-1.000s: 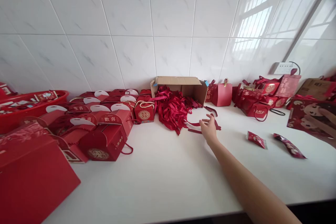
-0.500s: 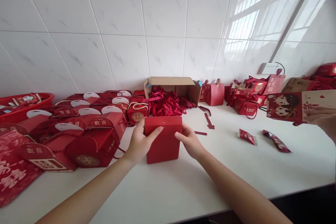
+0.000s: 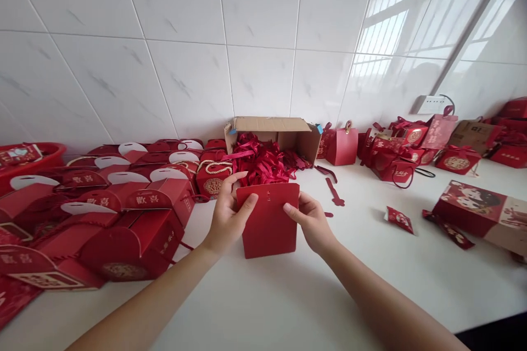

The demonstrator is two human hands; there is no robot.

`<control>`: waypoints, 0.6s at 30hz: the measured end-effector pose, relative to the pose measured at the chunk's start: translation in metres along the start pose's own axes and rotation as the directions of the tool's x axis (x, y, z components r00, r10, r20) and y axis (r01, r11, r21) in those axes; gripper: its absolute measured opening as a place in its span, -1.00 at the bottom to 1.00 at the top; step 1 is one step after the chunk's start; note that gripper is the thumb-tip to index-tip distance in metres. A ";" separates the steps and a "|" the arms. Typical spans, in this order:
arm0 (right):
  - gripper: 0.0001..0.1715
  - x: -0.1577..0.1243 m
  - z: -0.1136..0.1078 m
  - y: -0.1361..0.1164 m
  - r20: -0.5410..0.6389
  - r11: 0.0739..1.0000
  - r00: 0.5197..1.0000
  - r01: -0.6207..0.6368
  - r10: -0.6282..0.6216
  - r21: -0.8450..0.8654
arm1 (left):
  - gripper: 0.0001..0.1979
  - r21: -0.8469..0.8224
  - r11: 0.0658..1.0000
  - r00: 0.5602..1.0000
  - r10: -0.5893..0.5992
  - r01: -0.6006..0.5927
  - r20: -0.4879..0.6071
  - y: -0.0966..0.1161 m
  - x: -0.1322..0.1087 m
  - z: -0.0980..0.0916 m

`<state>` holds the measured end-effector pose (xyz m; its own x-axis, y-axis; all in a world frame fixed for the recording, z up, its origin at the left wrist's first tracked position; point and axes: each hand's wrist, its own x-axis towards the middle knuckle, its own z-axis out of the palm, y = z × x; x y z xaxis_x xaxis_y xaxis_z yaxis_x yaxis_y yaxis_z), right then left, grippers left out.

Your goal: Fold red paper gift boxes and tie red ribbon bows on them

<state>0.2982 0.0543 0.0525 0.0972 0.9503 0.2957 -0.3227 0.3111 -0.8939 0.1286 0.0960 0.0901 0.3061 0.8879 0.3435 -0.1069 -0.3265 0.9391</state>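
Note:
A plain red box (image 3: 269,225) stands upright on the white table, with small slits near its top edge. My left hand (image 3: 230,214) grips its left side, the thumb across the front face and the index finger raised behind. On the right side my right hand (image 3: 310,221) holds the box, thumb on the front and fingers behind. Just behind it, an open cardboard box (image 3: 309,145) is filled with dark red ribbons (image 3: 263,159). Thin red straps (image 3: 335,193) lie to the right.
Many red gift boxes (image 3: 127,241) crowd the left, beside a red basin (image 3: 57,156). At right are small packets (image 3: 399,220), a patterned box (image 3: 486,214) and several red bags (image 3: 345,147). A white power strip (image 3: 432,104) is by the tiled wall.
The view has shifted. The red box's top now shows as a single flat edge, and my left index finger has lifted. At right, the patterned box has come down to the table; the person's hand is gone.

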 end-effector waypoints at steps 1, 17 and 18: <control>-0.70 0.000 0.002 0.000 -0.024 1.000 1.000 0.007 -0.007 -0.001 | -0.44 -0.005 1.000 1.000 0.007 -0.007 -0.018 -0.002 0.001 0.000; -0.47 -0.005 0.006 -0.006 -0.075 0.977 0.980 0.175 -0.185 -0.120 | -0.35 -0.183 0.983 0.998 -0.020 0.008 -0.065 -0.006 0.003 0.011; -0.42 -0.006 0.006 -0.006 -0.069 0.979 0.981 0.176 -0.183 -0.104 | -0.40 -0.193 0.981 0.997 -0.017 0.002 -0.076 -0.007 0.004 0.011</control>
<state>0.2938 0.0471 0.0583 0.2197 0.8754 0.4306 -0.2007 0.4725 -0.8582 0.1408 0.0978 0.0850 0.2353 0.9153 0.3268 -0.2867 -0.2559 0.9232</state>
